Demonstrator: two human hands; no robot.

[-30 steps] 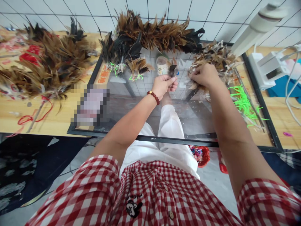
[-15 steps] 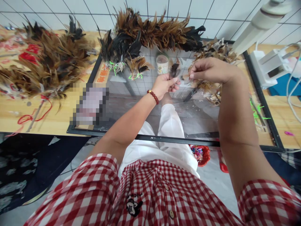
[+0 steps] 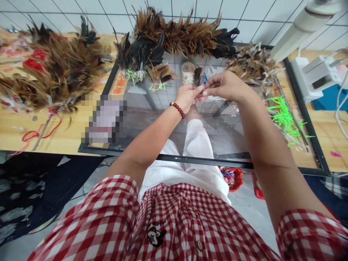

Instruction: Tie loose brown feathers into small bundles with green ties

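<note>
My left hand (image 3: 189, 96), a red bead bracelet at its wrist, pinches a small dark feather bunch (image 3: 198, 75) that points up from the fingertips. Against those fingertips press the closed fingers of my right hand (image 3: 221, 86); whatever they grip is hidden. A thin blue piece (image 3: 205, 77) sticks up where the two hands meet, and I cannot tell which hand has it. Just behind stands a whitish cup (image 3: 187, 69) with a printed pattern. A short brown feather tuft with green ties (image 3: 161, 75) lies to its left.
Brown and black feathers (image 3: 185, 32) line the back of the black-framed glass (image 3: 174, 158). More feathers lie at left (image 3: 59, 69) and right (image 3: 252, 63). Bright green strips (image 3: 282, 114) rest under my right forearm. A blurred-out phone-like object (image 3: 104, 121), white pole (image 3: 299, 30) and chargers (image 3: 317, 74) stand around.
My right hand has moved left and down to meet my left hand, uncovering the green strips. The blue piece now shows between the hands. My left hand has stayed almost in place.
</note>
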